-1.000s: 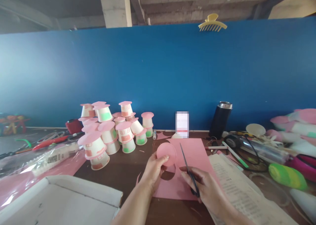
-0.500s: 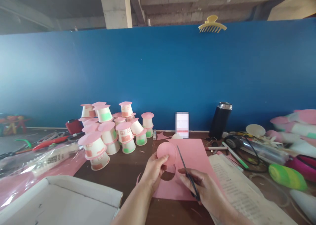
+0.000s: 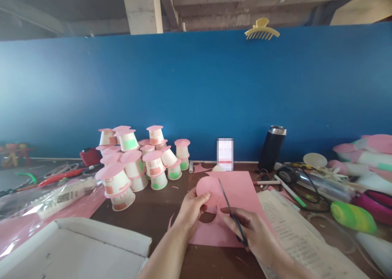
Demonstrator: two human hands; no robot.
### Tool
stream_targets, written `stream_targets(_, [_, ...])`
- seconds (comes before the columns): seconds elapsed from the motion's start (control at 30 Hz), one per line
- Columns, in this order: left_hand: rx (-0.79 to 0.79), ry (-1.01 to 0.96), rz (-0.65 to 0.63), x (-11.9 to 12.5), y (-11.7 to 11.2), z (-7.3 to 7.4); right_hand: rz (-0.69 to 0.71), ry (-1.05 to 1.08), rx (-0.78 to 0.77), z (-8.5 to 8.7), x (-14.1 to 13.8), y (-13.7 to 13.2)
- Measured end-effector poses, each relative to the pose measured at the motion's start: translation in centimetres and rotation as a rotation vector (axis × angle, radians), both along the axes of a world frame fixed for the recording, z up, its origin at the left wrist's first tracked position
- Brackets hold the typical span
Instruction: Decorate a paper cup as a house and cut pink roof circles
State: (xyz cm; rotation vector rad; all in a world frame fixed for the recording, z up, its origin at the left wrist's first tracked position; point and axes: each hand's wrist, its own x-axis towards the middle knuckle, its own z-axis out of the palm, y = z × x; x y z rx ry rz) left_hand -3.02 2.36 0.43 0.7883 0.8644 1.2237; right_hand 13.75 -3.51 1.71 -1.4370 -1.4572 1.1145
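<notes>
Between the thumb and fingers of my left hand (image 3: pixel 192 209) is a round pink paper disc (image 3: pixel 207 188). My right hand (image 3: pixel 245 230) grips a pair of scissors (image 3: pixel 229 207) with dark handles. Their blades point up and away, close to the disc's right edge; whether they touch the paper I cannot tell. Below both hands lies a pink paper sheet (image 3: pixel 241 193) on the brown table, with a rounded gap in it near my left hand. A thin pink offcut (image 3: pixel 170 222) lies left of the sheet.
Stacked paper cups (image 3: pixel 131 164) with pink tops stand at the left. A white box (image 3: pixel 73 246) sits near front left. To the right are printed papers (image 3: pixel 297 226), a black flask (image 3: pixel 274 148), a marker (image 3: pixel 290 191) and a green-yellow object (image 3: pixel 352 217). A blue partition (image 3: pixel 183 87) rises behind.
The disc in my left hand has turned or shifted slightly right, closer to the scissors. The scissors stay nearly in place, and the whole view has shifted a little.
</notes>
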Motion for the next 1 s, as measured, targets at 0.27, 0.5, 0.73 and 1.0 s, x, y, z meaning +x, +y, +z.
stream_targets(0.27, [-0.002,0.005,-0.004,0.05,-0.24,0.49,-0.007,0.002,-0.007,-0.04,0.07,0.02])
stream_targets(0.5, [0.000,0.026,-0.016,0.09,-0.55,0.70,0.010,-0.018,0.007,-0.31,0.23,0.03])
stream_targets(0.73, [0.003,0.030,-0.019,0.20,-0.51,0.60,0.011,-0.009,0.015,-0.51,0.40,0.05])
stream_targets(1.0, [0.018,0.029,-0.060,0.31,-0.42,0.28,0.025,-0.015,0.003,-0.71,0.40,0.03])
